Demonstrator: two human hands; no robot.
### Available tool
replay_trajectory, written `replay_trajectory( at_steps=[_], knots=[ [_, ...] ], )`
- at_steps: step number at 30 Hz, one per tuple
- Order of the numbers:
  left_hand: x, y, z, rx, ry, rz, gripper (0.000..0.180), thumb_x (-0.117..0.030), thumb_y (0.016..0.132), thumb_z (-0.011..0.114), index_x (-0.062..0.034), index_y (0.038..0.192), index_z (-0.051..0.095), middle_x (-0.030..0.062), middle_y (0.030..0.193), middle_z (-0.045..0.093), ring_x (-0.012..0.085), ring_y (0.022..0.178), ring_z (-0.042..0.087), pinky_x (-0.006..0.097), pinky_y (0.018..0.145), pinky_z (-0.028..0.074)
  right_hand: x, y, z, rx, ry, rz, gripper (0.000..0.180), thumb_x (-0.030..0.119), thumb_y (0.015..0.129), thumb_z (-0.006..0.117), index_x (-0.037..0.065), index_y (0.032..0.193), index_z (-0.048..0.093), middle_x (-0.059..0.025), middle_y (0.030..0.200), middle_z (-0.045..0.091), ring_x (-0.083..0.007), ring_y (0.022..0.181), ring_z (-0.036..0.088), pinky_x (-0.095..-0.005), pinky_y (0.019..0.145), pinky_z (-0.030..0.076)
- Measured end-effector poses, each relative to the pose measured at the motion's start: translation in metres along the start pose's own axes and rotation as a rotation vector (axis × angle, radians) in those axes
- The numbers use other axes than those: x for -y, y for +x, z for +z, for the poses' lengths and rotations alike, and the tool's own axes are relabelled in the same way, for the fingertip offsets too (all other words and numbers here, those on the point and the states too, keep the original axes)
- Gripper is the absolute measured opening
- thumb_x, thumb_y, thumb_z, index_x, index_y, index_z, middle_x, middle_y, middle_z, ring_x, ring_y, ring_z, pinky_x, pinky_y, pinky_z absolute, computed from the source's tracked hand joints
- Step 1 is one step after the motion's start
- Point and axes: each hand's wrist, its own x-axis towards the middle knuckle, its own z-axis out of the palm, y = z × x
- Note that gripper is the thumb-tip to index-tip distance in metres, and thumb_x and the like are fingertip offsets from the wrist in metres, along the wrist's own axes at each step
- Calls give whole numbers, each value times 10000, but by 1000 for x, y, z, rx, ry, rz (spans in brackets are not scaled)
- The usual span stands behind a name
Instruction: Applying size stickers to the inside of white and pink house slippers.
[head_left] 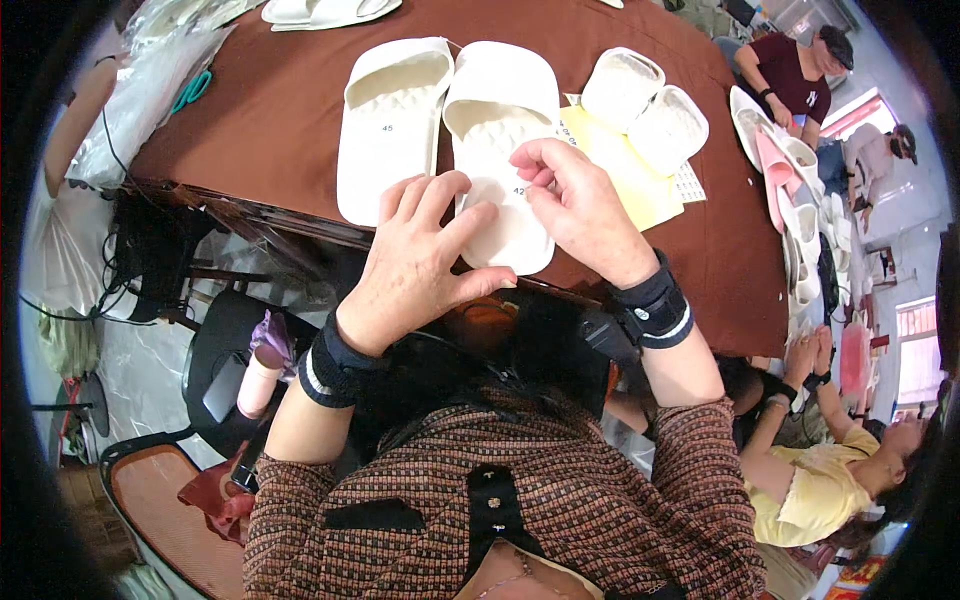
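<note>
Two white slide sandals lie side by side on the brown-covered table in front of me. The left slide (390, 150) has its whole footbed showing, with a small dark print on it. My right hand (590, 205) is over the right slide (505, 80), its fingers curled together beside the small print on the footbed. Anything between those fingertips is too small to make out. Fingers apart, my left hand (420, 250) curves around that slide's heel end, the thumb near its rear edge. Both wrists wear black bands.
Right of the slides, yellow paper (615, 165) and a label sheet (689, 184) lie beneath two small clear-wrapped white pieces (668, 130). More white and pink footwear (800, 220) lines the table's right edge. Teal scissors (192, 91) lie at left by plastic bags. Other people sit at right.
</note>
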Motion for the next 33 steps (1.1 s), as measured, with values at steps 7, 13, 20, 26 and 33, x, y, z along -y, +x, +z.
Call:
replay_trajectory(
  at_steps=[7, 13, 20, 26, 33],
  knots=[
    [-2, -3, 3, -22, 10, -9, 613, -550, 744, 738, -81, 1124, 629, 141, 1215, 532, 333, 1137, 519, 472, 1026, 351, -4, 0, 3, -3, -36, -60, 251, -27, 832, 529, 11, 1077, 567, -163, 972, 610, -296, 902, 617, -395, 804, 519],
    [-2, -2, 4, -22, 2, -23, 607, -531, 738, 751, -81, 1127, 627, 141, 1217, 532, 332, 1144, 516, 471, 1028, 350, -9, 2, 1, 18, -35, -62, 243, -22, 827, 523, 24, 1061, 570, -148, 950, 608, -291, 886, 616, -391, 781, 515],
    [-1, 0, 4, -22, 0, -26, 601, -527, 739, 752, -91, 1133, 628, 137, 1218, 534, 331, 1150, 516, 468, 1032, 347, -13, 3, -1, 42, -1, -54, 257, -46, 856, 514, 31, 1094, 577, -40, 906, 576, -106, 813, 548, -254, 711, 482],
    [-1, -3, 4, -27, 9, -28, 595, -543, 740, 748, -98, 1120, 636, 134, 1220, 538, 328, 1155, 519, 468, 1038, 343, -12, 3, -3, 58, 54, -15, 261, -27, 860, 538, 35, 1113, 568, -27, 923, 570, -90, 818, 532, -239, 719, 476],
    [-2, -2, 4, -18, -1, -28, 587, -527, 732, 761, -97, 1113, 636, 134, 1219, 539, 329, 1157, 518, 469, 1036, 344, -13, 3, 2, 43, -54, -56, 228, 14, 886, 541, 29, 1112, 566, -110, 966, 605, -218, 866, 589, -331, 760, 506]
  ],
)
